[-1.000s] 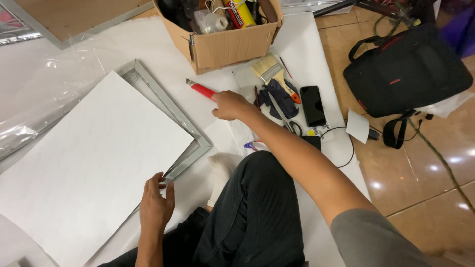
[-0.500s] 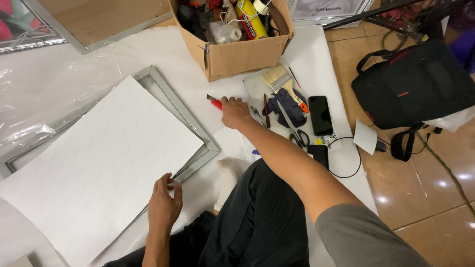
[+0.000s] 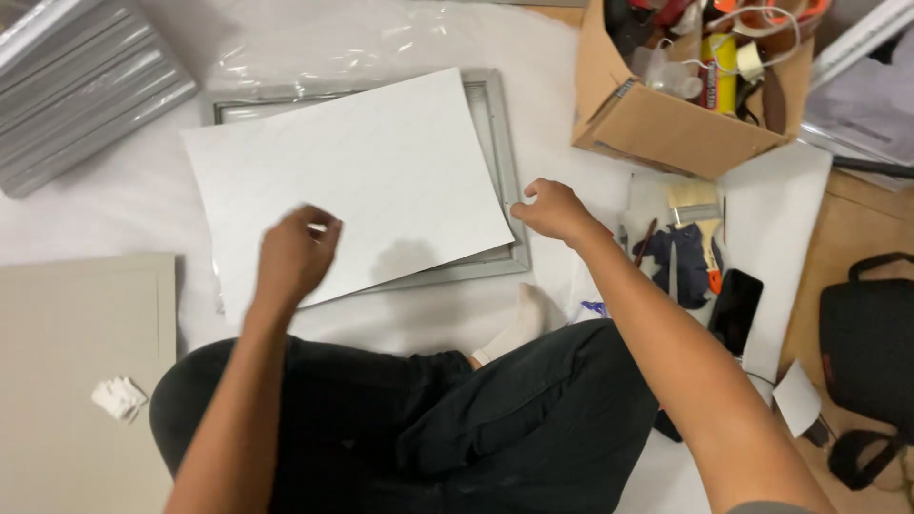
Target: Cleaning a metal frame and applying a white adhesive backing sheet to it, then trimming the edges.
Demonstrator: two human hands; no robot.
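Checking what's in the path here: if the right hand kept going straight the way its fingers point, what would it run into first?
The right hand points left, at the right edge of the white board lying on the grey frame. It would probably meet that board edge first, though how high the hand is remains unclear.

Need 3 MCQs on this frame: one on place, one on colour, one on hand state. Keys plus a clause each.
1. Where does the large white rectangular board lie?
A. On the grey rectangular picture frame
B. Inside the brown cardboard box
C. On the black bag

2. What colour is the small crumpled scrap on the beige flat panel?
A. Red
B. White
C. Black

3. How is the left hand placed?
A. Resting on the board's near edge
B. Gripping the paintbrush
C. Inside the box

Answers:
1. A, the frame's grey border shows around the board's top, right and bottom sides.
2. B, it is white against the beige.
3. A, its fingers curl over the board, while the right hand is at the frame's right rail.
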